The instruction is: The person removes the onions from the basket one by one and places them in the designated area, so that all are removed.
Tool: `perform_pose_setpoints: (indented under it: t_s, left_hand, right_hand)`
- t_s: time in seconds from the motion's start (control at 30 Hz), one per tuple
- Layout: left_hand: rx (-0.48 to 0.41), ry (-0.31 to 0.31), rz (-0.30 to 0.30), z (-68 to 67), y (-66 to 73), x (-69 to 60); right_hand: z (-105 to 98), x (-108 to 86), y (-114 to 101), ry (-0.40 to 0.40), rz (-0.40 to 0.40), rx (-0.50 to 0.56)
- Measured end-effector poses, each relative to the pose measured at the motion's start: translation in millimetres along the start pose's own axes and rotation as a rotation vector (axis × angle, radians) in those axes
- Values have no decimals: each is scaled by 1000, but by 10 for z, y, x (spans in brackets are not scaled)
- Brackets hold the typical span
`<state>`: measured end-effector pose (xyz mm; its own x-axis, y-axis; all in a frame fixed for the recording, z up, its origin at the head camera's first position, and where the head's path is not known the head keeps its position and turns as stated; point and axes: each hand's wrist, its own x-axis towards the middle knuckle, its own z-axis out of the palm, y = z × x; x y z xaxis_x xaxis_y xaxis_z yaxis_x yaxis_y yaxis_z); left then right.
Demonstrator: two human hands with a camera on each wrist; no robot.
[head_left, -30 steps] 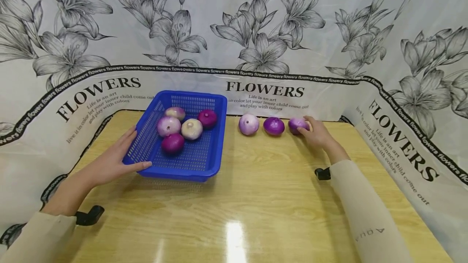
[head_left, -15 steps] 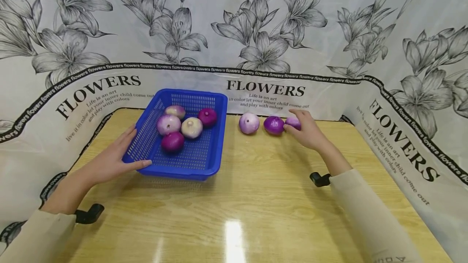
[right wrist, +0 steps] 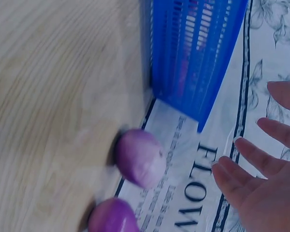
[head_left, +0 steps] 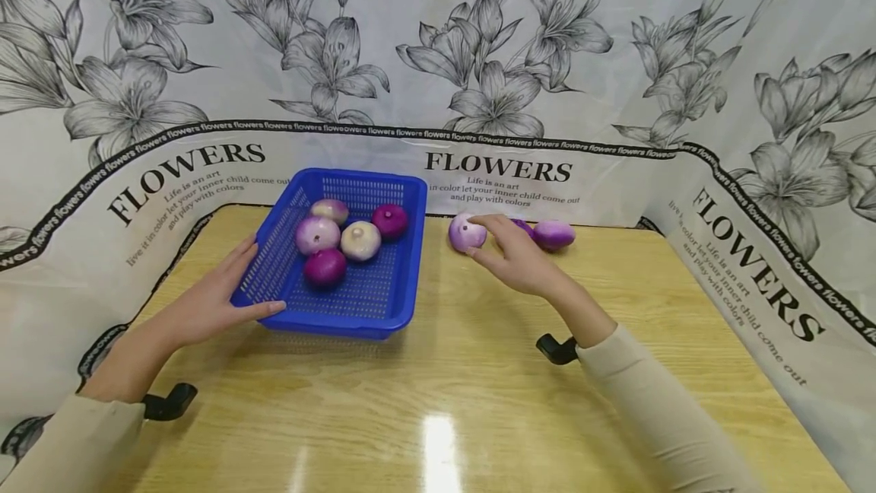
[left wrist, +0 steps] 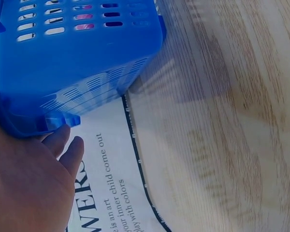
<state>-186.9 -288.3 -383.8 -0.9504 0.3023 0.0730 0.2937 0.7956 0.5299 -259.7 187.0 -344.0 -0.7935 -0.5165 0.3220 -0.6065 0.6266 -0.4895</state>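
My left hand (head_left: 215, 291) holds the near left corner of a blue plastic basket (head_left: 408, 272), thumb over the rim; in the left wrist view two fingertips (left wrist: 73, 153) show below the rim. Several onions lie inside, including a white onion (head_left: 360, 240) and a dark purple onion (head_left: 325, 268). On the table, my right hand (head_left: 523, 261) hovers by a pale purple onion (head_left: 461, 237), its fingers spread and holding nothing. A purple onion (head_left: 525, 226) is mostly hidden behind this hand, and another purple onion (head_left: 556, 235) lies to its right.
The wooden table (head_left: 383, 417) ends at a white floral cloth backdrop (head_left: 493, 173) behind the onions and on both sides. Black camera mounts (head_left: 557, 349) stick out at both wrists.
My right hand has moved left along the row, from the rightmost onion past the middle one to the leftmost. The rightmost onion is uncovered. My left hand and the basket stay put.
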Motion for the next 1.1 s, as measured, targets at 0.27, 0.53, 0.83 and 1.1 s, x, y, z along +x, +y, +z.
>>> perform_pose_setpoints:
  t_s: [0.27, 0.53, 0.83, 1.1]
  left_hand:
    - [2, -4, -3, 2, 4, -8]
    - [-12, -6, -6, -8, 22, -17]
    - [-16, 7, 2, -19, 15, 13]
    - [-16, 13, 11, 9, -4, 6]
  right_hand:
    - [247, 138, -295, -6, -140, 59]
    - [493, 332, -590, -94, -226, 116]
    - [718, 576, -854, -167, -275, 35]
    - [1020, 754, -1063, -277, -250, -29]
